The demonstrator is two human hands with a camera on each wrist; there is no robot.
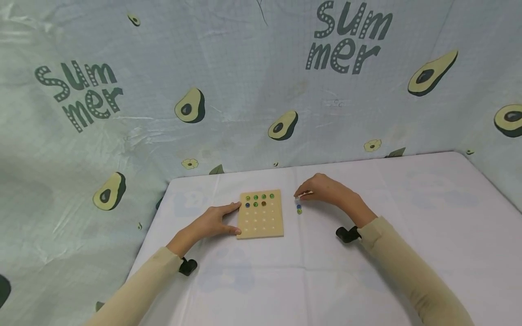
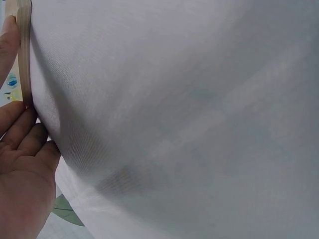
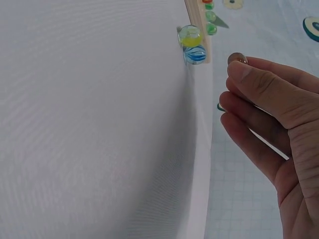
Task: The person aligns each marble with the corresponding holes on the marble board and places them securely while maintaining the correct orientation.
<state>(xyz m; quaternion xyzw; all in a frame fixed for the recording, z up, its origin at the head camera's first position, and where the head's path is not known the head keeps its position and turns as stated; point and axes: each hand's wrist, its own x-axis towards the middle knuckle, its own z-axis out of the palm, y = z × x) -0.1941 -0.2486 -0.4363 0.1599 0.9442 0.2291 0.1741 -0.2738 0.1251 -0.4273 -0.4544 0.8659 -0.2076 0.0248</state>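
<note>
My left hand [image 1: 209, 222] rests along the left edge of a square wooden board [image 1: 259, 232] with rows of small hollows. Its spread thumb and index finger touch that edge near and far. Green marbles fill the far row; a blue marble [image 1: 247, 205], a green marble [image 1: 255, 204] and a brownish marble [image 1: 263, 203] sit in the second row. Right of the board, my right hand [image 1: 324, 188] pinches a clear, brownish marble [image 3: 237, 58] between thumb and fingertips. Close by on the cloth lie a blue-swirled marble [image 3: 195, 54] and a yellow-green marble [image 3: 190, 36].
A white cloth [image 1: 253, 290] covers the table. Behind it hangs a pale sheet [image 1: 240, 59] printed with avocados and lettering. A small black device [image 1: 188, 266] sits at the left wrist, another black device [image 1: 348, 234] at the right.
</note>
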